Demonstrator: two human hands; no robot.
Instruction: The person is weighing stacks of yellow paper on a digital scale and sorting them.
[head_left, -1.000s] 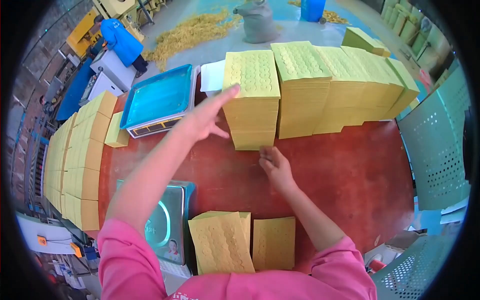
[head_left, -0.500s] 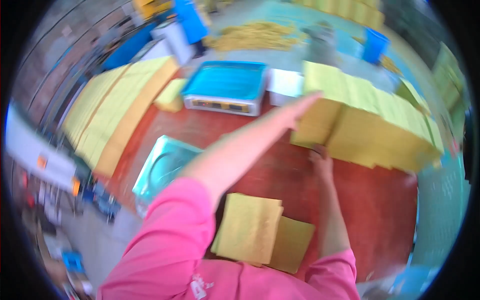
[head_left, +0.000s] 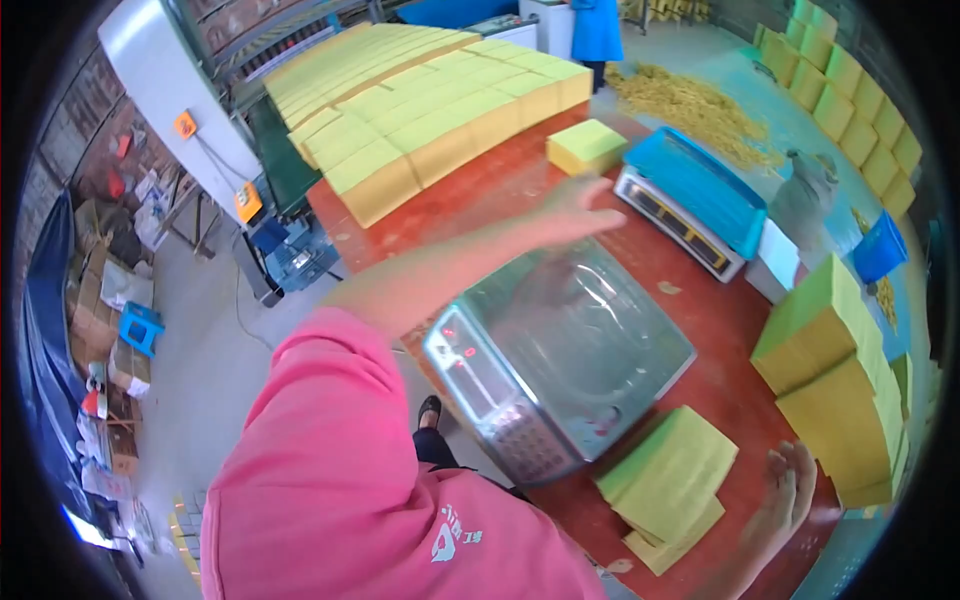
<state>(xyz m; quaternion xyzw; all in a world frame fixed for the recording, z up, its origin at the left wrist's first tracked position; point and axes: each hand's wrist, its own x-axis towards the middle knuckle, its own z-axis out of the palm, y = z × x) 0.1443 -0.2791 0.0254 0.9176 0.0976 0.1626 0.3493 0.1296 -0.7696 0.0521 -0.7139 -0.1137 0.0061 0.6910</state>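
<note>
Tbl (head_left: 722,315): blue tray (head_left: 698,190) nr L hand (head_left: 575,211).

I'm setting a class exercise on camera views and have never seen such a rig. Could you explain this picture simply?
No machine here: these are a person's bare hands, seen by a wide fisheye camera worn on the head, so straight edges bend. On the red table stand yellow stacks, a metal-topped scale, a device with a blue tray and a small pile of yellow sheets. The left hand is near the metal-topped scale; the right hand is beside the small pile. Neither visibly holds anything.
</note>
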